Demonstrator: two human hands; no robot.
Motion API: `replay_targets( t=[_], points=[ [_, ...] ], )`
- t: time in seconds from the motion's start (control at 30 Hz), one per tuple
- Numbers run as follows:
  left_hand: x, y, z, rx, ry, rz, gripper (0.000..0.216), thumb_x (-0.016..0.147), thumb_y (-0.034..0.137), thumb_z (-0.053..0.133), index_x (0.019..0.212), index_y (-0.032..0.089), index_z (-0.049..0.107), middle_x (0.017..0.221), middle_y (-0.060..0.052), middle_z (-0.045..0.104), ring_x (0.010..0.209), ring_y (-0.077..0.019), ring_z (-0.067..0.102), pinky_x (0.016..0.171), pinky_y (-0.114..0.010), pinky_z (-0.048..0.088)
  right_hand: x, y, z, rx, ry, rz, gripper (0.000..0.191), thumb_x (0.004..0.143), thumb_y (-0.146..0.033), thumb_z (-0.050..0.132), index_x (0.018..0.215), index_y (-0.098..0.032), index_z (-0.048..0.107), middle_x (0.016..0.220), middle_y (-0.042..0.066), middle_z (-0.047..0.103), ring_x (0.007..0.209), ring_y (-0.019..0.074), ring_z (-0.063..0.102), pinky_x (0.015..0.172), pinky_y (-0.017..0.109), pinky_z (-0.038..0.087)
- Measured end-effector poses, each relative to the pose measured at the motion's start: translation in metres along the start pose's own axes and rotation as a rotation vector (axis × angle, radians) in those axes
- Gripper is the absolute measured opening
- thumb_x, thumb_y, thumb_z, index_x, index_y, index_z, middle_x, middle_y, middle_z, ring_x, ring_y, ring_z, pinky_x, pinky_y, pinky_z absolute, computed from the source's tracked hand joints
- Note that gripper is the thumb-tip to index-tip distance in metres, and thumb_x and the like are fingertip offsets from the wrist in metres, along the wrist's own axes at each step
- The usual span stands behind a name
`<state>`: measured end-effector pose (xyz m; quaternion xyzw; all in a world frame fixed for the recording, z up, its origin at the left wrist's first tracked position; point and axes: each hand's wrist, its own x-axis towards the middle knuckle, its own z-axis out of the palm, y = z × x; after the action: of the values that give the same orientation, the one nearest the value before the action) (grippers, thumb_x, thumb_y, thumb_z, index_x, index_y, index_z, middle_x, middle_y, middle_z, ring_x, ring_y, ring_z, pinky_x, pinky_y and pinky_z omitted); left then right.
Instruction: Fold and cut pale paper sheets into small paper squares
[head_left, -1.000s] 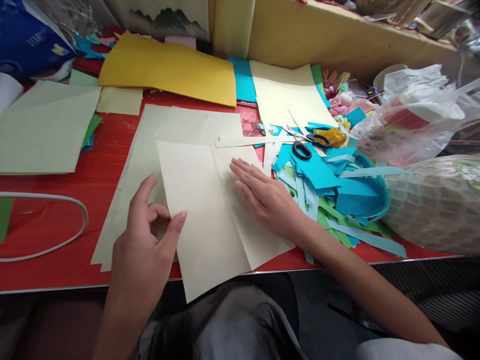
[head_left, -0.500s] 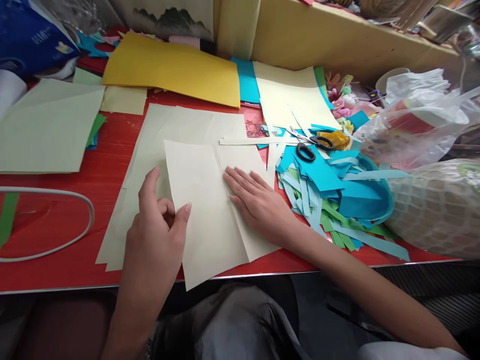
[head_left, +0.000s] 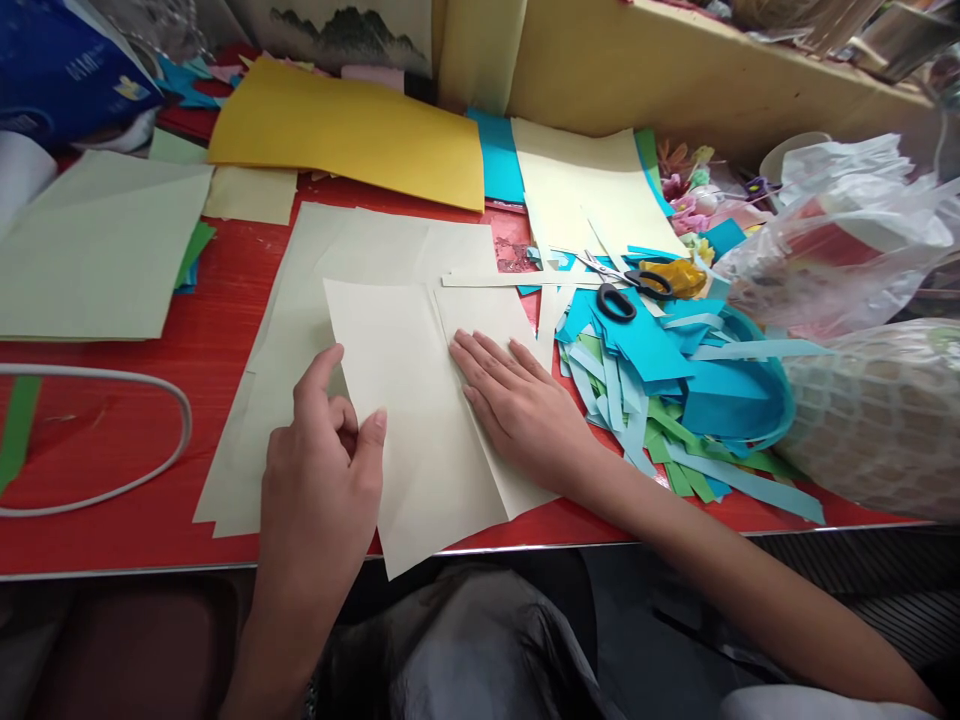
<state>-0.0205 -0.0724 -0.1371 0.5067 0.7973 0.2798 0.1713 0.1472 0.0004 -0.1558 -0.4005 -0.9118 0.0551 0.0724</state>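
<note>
A cream folded sheet of paper (head_left: 409,400) lies on the red table (head_left: 112,430), its lower corner hanging over the front edge. My left hand (head_left: 326,470) pinches the sheet's left edge between thumb and fingers. My right hand (head_left: 517,400) lies flat on the sheet's right flap, fingers stretched and close together, pressing it down. Larger cream sheets (head_left: 315,260) lie underneath.
Black-handled scissors (head_left: 622,290) rest on a heap of blue and green paper strips (head_left: 660,390) to the right. A yellow sheet (head_left: 345,135), pale green sheets (head_left: 90,250), a white loop handle (head_left: 97,440), plastic bags (head_left: 840,230) and a blue packet (head_left: 67,70) surround the work area.
My right hand slid left and nearer along the right flap. The folded sheet shifted slightly on the table, and my left hand moved right and up with its edge.
</note>
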Motion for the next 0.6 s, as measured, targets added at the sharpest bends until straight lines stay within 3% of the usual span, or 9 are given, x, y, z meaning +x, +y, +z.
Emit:
replay_targets(
  t=[0.3, 0.6],
  points=[
    [-0.0020, 0.0005, -0.0005, 0.007, 0.022, 0.025, 0.049, 0.082, 0.027, 0.051, 0.130, 0.020, 0.042, 0.062, 0.006, 0.051, 0.055, -0.0170, 0.050, 0.069, -0.035, 0.044, 0.0000, -0.0007, -0.0002, -0.012, 0.002, 0.002, 0.050, 0.099, -0.027, 0.017, 0.144, -0.012, 0.031, 0.151, 0.003, 0.027, 0.141, 0.0164, 0.024, 0.116, 0.040, 0.019],
    [-0.0023, 0.0027, -0.0021, -0.026, 0.002, 0.004, 0.048, 0.082, 0.032, 0.051, 0.128, 0.021, 0.044, 0.061, 0.006, 0.055, 0.050, -0.0165, 0.051, 0.065, -0.034, 0.046, -0.0001, -0.0006, -0.0002, -0.011, 0.000, 0.005, 0.050, 0.099, -0.027, 0.017, 0.144, -0.012, 0.031, 0.151, 0.003, 0.027, 0.141, 0.0160, 0.023, 0.117, 0.040, 0.018]
  ],
)
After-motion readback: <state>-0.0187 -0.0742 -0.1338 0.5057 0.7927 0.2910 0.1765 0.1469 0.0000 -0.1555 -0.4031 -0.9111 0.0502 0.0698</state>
